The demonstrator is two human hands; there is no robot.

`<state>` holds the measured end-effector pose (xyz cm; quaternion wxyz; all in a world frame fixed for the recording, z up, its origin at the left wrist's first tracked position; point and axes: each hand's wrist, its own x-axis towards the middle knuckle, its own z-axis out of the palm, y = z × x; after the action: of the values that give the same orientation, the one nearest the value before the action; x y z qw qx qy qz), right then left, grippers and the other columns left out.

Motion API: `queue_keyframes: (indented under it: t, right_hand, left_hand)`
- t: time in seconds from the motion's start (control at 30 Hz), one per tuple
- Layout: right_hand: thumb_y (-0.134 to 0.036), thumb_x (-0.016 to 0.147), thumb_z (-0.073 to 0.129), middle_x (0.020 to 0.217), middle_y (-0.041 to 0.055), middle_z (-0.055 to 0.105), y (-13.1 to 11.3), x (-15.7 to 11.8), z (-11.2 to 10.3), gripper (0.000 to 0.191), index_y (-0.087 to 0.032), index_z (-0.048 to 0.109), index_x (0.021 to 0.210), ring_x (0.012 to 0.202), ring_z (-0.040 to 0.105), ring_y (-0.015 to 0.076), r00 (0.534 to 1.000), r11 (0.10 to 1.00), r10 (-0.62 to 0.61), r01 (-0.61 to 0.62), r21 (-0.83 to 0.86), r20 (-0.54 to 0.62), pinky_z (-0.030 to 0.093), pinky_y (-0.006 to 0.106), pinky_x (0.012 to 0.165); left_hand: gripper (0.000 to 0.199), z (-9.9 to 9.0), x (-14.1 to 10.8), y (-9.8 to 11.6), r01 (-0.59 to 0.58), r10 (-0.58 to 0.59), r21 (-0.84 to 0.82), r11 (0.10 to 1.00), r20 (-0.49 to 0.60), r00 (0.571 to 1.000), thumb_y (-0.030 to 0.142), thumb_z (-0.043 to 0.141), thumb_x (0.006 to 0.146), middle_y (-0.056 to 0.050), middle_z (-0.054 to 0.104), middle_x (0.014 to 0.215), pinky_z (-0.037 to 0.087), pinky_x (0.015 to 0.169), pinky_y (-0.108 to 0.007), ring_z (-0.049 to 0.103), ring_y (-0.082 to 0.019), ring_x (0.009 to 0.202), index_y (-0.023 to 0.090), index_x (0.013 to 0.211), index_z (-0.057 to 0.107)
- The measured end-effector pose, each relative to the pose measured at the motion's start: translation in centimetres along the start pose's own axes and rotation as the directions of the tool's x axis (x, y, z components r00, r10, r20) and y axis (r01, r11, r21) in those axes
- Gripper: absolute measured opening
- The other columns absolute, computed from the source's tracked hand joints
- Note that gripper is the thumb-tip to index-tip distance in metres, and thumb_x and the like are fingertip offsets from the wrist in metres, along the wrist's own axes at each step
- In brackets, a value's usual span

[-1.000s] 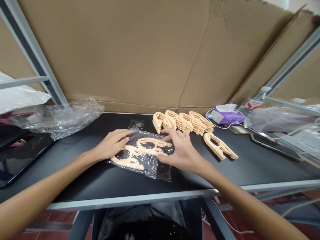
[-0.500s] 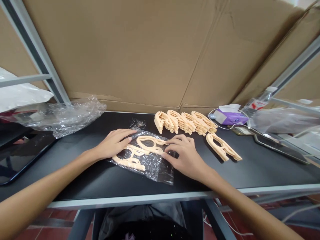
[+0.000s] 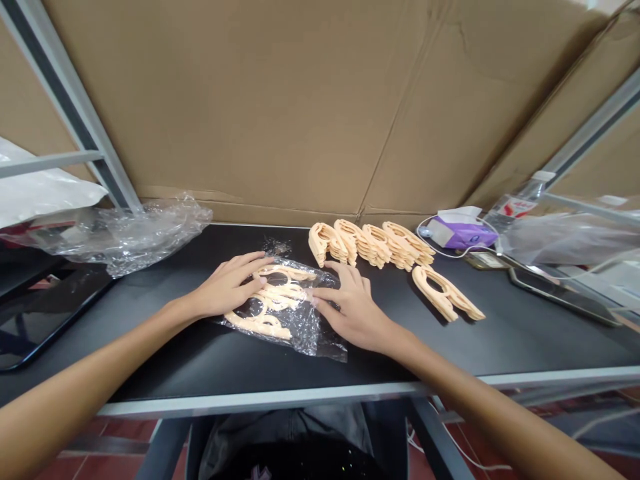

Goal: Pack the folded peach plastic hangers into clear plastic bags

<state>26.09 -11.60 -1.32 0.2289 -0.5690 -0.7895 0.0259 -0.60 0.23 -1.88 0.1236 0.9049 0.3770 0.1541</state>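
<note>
Brown cardboard (image 3: 250, 107) fills the background behind a long black table (image 3: 200, 373) with a pale metal front edge. Grey metal posts slant upward at both sides, and red floor tiles (image 3: 115, 430) show underneath. At the far left, crumpled clear plastic wrap (image 3: 155, 227) lies beside a glossy dark panel (image 3: 45, 327), with a white bag (image 3: 40, 180) behind.

Two bare forearms reach in from the lower corners. Left hand (image 3: 223, 290) rests over the left side of a clear plastic bag (image 3: 305, 330), its fingers extended and unclenched. Right hand (image 3: 357, 307) is at the bag's right side, with its fingers curved and the thumb below them; whether they grasp the film or a piece, I cannot tell. The bag lies flat near the middle of the table, and looped, cream-coloured pieces (image 3: 260, 325) are inside it.

Behind the right hand, similar pieces stand in a row of four leaning stacks (image 3: 350, 243), near the cardboard. Nearer the front and to the right lies a separate looped piece (image 3: 440, 293), apart from the row. Farther right are a flat, dark device (image 3: 563, 297), a clear bottle (image 3: 520, 200) with a red and white label, a purple tissue pack (image 3: 465, 235), and a thin white cable (image 3: 453, 255).
</note>
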Motion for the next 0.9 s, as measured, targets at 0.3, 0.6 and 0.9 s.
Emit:
queue_keyframes:
  t: [0.3,0.6,0.9]
  right_hand:
    - [-0.028,0.103,0.042,0.16,0.0133,0.032,0.5,0.6,-0.5,0.037,-0.038,0.069,0.126,0.15,0.022,0.0377,0.984,0.999,0.001,0.005,-0.035,0.176,0.029,0.068,0.106]
    - [-0.029,0.103,0.042,0.158,0.0142,0.038,0.2,0.8,-0.8,0.035,-0.034,0.071,0.123,0.15,0.024,0.0377,0.992,0.994,-0.044,0.056,-0.094,0.12,0.028,0.067,0.107]
    - [-0.048,0.096,0.05,0.131,0.0126,0.066,8.3,-6.8,-7.0,0.036,-0.027,0.073,0.113,0.124,0.058,0.0359,0.948,0.907,0.121,-0.226,-0.355,-0.295,0.044,0.057,0.098]
  left_hand:
    - [0.058,-0.3,-0.1,0.5,0.014,-0.016,0.034,0.999,0.063,0.998,0.054,0.034,0.099,-0.005,0.039,0.161,0.021,0.12,-0.052,0.031,-0.028,0.149,0.03,0.152,0.044]
    - [0.06,-0.6,-0.3,1.2,0.062,-0.073,0.085,0.994,0.135,0.988,0.057,0.027,0.1,-0.004,0.034,0.163,0.02,0.12,-0.055,0.026,-0.029,0.151,0.034,0.154,0.041]
    - [0.066,-0.7,-0.3,0.4,0.002,-0.008,0.058,0.998,0.092,0.996,0.061,0.017,0.103,0.001,0.021,0.168,0.009,0.125,-0.049,0.014,-0.026,0.155,0.028,0.159,0.032]
